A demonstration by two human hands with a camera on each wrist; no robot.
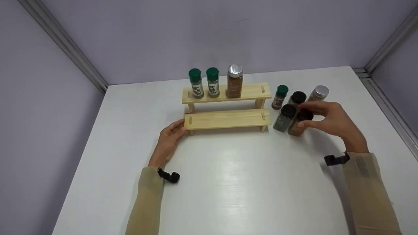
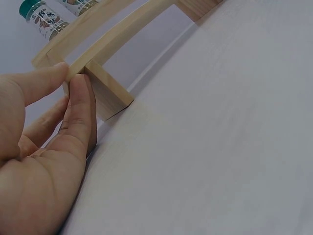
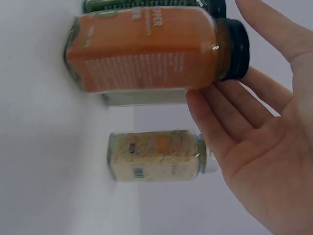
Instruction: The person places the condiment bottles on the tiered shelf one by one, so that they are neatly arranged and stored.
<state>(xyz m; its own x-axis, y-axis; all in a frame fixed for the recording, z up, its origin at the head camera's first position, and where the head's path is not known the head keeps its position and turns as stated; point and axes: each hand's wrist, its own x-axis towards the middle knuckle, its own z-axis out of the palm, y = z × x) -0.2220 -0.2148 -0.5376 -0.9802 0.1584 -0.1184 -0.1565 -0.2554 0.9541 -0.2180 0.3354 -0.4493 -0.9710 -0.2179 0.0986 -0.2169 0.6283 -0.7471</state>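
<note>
The square glass jar of orange-brown spice with a black lid stands on the white table, right of a two-tier pale wooden rack. The right hand is around its lid, thumb and fingers spread apart; firm contact cannot be told. Just left is a black-lidded jar with dark green contents; a silver-lidded glass jar is behind. The left hand pinches the rack's lower left end. Its upper tier bears two green-capped bottles and a silver-topped reddish-brown jar.
</note>
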